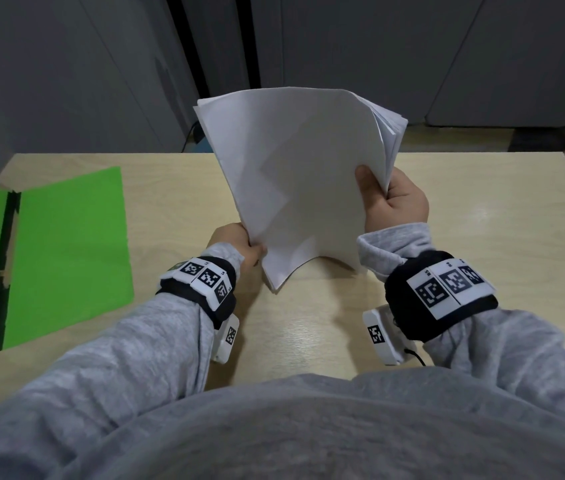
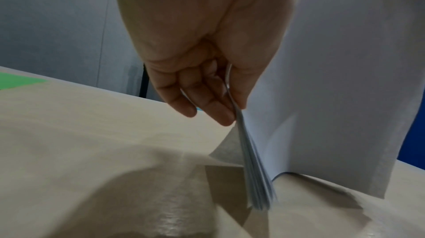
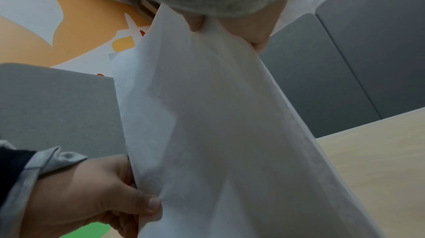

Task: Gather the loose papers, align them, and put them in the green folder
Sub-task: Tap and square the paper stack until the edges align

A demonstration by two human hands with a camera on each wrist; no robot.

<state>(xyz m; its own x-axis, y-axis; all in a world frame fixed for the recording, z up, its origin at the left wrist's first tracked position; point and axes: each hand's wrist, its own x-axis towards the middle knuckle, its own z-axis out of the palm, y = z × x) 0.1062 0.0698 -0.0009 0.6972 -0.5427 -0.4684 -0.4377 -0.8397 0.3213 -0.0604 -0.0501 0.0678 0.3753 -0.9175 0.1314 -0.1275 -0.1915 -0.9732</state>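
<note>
A stack of white papers [image 1: 295, 174] stands upright on its lower edge on the wooden table [image 1: 482, 209], bowed in the middle. My left hand [image 1: 239, 247] pinches the stack's lower left edge, thumb in front and fingers behind. My right hand [image 1: 388, 199] grips the right edge higher up, thumb on the front sheet. The sheets fan apart at the top right corner. The left wrist view shows the left hand [image 2: 207, 82] and the papers [image 2: 322, 96] with their bottom edges splayed. The right wrist view shows the papers [image 3: 218, 133] and the left hand [image 3: 103, 196]. The green folder [image 1: 66, 251] lies open at the table's left.
Grey partition panels [image 1: 378, 39] stand behind the table's far edge. A dark gap with a cable shows behind the papers. The green folder [image 2: 16, 81] peeks in at the left of the left wrist view.
</note>
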